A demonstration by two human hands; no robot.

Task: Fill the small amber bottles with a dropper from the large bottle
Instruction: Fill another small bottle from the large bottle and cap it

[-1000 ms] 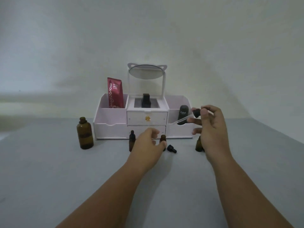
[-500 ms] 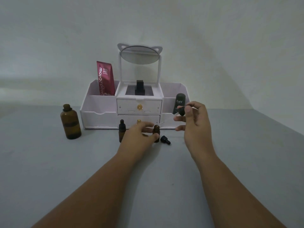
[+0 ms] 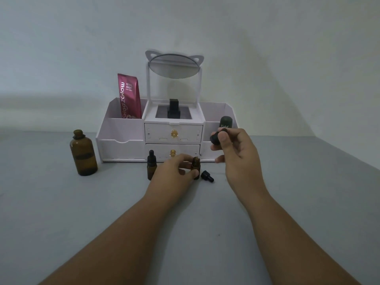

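Observation:
My left hand (image 3: 174, 173) grips a small open amber bottle (image 3: 195, 166) standing on the grey table. My right hand (image 3: 236, 155) pinches the black bulb of a dropper (image 3: 214, 138) up and to the right of that bottle; its thin clear tube slants down toward the bottle's mouth and is hard to see. A second small amber bottle (image 3: 151, 167) with its black dropper cap on stands just left of my left hand. A loose black cap (image 3: 207, 176) lies to the right of the held bottle. The large amber bottle (image 3: 83, 154) stands uncapped at the left.
A white cosmetic organiser (image 3: 123, 138) with two drawers and a cat-ear mirror (image 3: 174, 65) stands against the wall behind the bottles. It holds a maroon tube (image 3: 129, 96), a black item (image 3: 173, 110) and a dark green Kahf bottle (image 3: 225, 122).
My right hand has moved the dropper down and left, closer to the bottle in my left hand. The view shifted, so everything sits lower and more central. My left hand keeps its grip.

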